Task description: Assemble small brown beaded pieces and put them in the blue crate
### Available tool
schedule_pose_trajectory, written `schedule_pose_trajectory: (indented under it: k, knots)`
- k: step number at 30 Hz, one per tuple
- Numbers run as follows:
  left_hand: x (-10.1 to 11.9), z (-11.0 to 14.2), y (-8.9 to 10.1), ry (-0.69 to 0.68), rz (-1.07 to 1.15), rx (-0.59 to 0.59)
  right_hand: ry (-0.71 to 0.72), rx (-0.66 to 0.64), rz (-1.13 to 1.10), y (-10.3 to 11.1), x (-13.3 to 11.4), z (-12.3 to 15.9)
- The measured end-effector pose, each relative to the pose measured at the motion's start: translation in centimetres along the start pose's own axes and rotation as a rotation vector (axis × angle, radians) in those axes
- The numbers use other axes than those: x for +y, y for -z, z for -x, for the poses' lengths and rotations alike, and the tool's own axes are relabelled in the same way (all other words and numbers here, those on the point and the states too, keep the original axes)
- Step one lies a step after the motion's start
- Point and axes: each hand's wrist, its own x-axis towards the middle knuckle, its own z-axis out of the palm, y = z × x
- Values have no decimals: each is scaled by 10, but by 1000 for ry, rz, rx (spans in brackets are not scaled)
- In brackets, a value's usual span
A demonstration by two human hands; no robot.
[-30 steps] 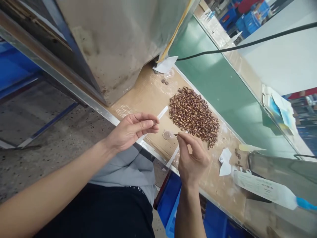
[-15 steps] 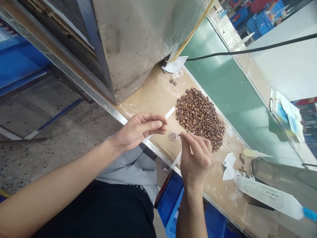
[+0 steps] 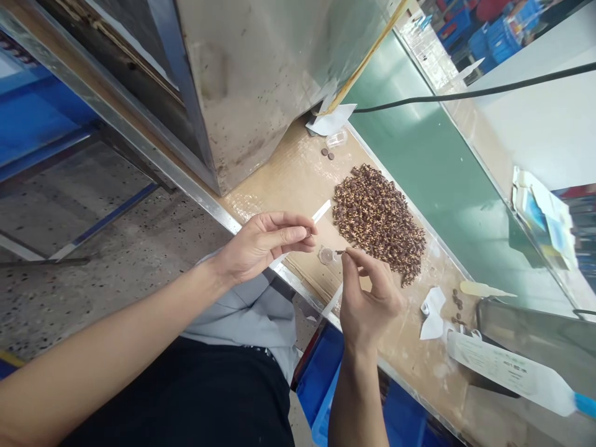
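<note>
My left hand (image 3: 263, 248) is shut on a narrow white plastic strip (image 3: 321, 212), whose end sticks out past the fingertips. My right hand (image 3: 370, 304) pinches a tiny dark piece (image 3: 341, 252) between thumb and forefinger. That piece sits just beside a small round transparent disc (image 3: 326, 255) lying on the cardboard-covered bench (image 3: 288, 180). A heap of brown beads with gold flecks (image 3: 379, 223) lies just beyond my right fingers. A second white strip (image 3: 333, 301) shows below my right hand, partly hidden.
A steel cabinet (image 3: 261, 81) overhangs the bench's far left. Nearby are small brown discs (image 3: 326, 154), a transparent cup (image 3: 336, 139), white paper scraps (image 3: 432, 313), a labelled bag (image 3: 507, 372), a green belt (image 3: 419, 155) and a black cable (image 3: 465, 93). Blue crates (image 3: 321, 391) stand below.
The whole view has drifted, so the bench and heap sit further right in the picture. Both hands keep the same grip, and the dark piece stays beside the disc.
</note>
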Motion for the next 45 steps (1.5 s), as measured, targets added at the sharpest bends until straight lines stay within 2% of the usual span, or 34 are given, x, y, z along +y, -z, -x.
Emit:
schedule_pose_trajectory:
  k: [11,20,25,28,35,45]
  knots:
    - [0,0,-1,4,18,0,1,3,-1,0,2,0]
    - [0,0,-1,-10,17,-29,192,42,42,-3,10,-6]
    - [0,0,0,-8,19,-25,216,24,77,-5,13,-6]
    - [0,0,0,-6,14,-18,181,42,48,-4,13,-6]
    - [1,0,-2,-10,-9,-5,-72,41,-11,-1,14,0]
    - [1,0,-4,-14,-32,2,-87,64,-32,-4,14,2]
